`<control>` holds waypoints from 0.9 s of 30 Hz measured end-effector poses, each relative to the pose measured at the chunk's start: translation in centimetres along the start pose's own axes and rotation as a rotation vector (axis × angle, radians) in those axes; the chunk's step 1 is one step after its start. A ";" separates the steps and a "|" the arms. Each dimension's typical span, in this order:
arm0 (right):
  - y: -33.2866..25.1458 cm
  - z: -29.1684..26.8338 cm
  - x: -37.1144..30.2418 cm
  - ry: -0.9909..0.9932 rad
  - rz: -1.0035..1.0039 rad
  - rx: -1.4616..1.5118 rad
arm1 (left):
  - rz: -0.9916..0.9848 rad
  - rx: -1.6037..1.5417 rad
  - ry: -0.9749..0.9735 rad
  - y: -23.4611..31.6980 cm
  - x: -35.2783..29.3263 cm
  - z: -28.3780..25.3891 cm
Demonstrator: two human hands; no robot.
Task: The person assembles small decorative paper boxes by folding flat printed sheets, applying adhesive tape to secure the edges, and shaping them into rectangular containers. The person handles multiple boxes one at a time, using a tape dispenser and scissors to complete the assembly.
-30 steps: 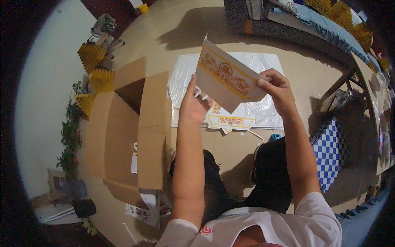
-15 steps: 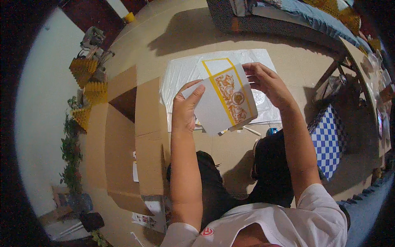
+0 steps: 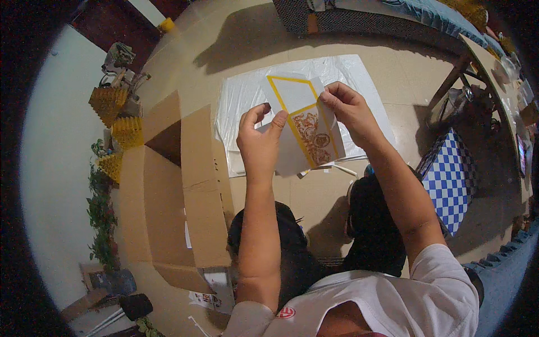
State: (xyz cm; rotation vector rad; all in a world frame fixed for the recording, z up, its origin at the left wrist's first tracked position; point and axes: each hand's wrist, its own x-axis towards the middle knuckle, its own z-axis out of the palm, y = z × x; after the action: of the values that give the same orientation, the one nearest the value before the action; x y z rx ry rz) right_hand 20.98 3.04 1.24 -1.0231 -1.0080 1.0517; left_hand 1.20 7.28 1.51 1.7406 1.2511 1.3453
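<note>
Card (image 3: 304, 115), white with yellow bands and a panel of brown scrollwork, hung in the air between the fingers of both hands, tilted, its blank yellow-framed flap away from the person and its printed panel just below the level of the fingertips. The left hand (image 3: 259, 143) had its fingers clamped on the left edge, thumb lying on the near face close to the crease, the other fingers curled beside it, their tips partly hidden. The right hand (image 3: 357, 118) pinched the opposite edge near the same crease, thumb and bent forefinger together on it. Beneath and beyond the fingers, a broad white sheet of plastic-wrapped material (image 3: 241, 92) lay on the floor (image 3: 393, 73). Just below the card, nearer the person than the fingers, a slim white stick (image 3: 346, 170) rested on the floor. Left of the left fingers stood an open cardboard box (image 3: 205, 185), its flaps spread, with a printed white sheet (image 3: 209, 301) beside its near end. Right of the right fingers and closer to the body was a blue-and-white checkered thing (image 3: 449, 182); farther right, a cluttered tabletop (image 3: 487, 67) rose on dark legs.
</note>
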 end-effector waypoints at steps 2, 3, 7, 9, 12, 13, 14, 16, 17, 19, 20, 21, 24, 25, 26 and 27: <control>-0.1 0.2 -0.1 0.018 0.094 0.055 | -0.015 0.049 0.003 0.7 -0.1 0.0; -0.1 0.4 -0.1 0.026 0.141 0.085 | -0.015 0.102 0.003 0.8 -0.1 -0.1; 0.5 0.8 -0.2 -0.110 0.226 0.268 | -0.046 0.155 -0.018 -0.5 0.0 0.3; 0.4 1.4 -0.4 -0.147 0.250 0.339 | -0.005 0.084 0.000 -0.8 0.1 0.9; 1.1 1.5 -0.5 -0.211 0.258 0.418 | -0.050 0.019 -0.070 -0.5 -0.3 1.4; 1.1 1.6 -0.7 -0.211 0.296 0.451 | -0.079 0.004 -0.106 -0.2 -0.4 1.5; 0.9 1.7 -0.8 -0.210 0.333 0.484 | -0.139 -0.172 -0.146 0.0 -0.6 1.6; 0.6 2.1 -1.0 -0.219 0.388 0.533 | -0.255 -0.525 -0.221 0.5 -0.8 1.9; 0.5 2.3 -1.0 -0.227 0.408 0.550 | -0.256 -0.513 -0.211 0.6 -0.9 2.0; 0.5 2.5 -1.1 -0.227 0.419 0.566 | -0.258 -0.488 -0.194 0.7 -1.1 2.1; 0.6 2.5 -1.1 -0.220 0.410 0.565 | -0.254 -0.487 -0.172 0.8 -1.1 2.1; 0.8 2.6 -1.1 -0.213 0.403 0.564 | -0.251 -0.486 -0.149 0.9 -1.2 2.1; 1.5 3.1 -0.6 -0.076 0.279 0.458 | -0.231 -0.419 -0.032 0.3 -0.9 2.0; 1.7 2.8 -0.6 -0.100 0.294 0.383 | -0.222 -0.387 0.017 -0.1 -0.7 1.9; 1.9 2.3 -0.7 -0.125 0.309 0.309 | -0.175 -0.395 0.062 -0.3 -0.5 1.9; 1.6 2.5 -0.8 -0.153 0.324 0.236 | -0.129 -0.400 0.110 -0.3 -0.3 1.8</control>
State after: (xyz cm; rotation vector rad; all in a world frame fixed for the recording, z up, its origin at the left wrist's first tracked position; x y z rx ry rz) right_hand 18.14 2.97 0.16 -0.9397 -0.8302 1.4970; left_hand 2.80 7.26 0.57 1.3050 1.0432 1.5101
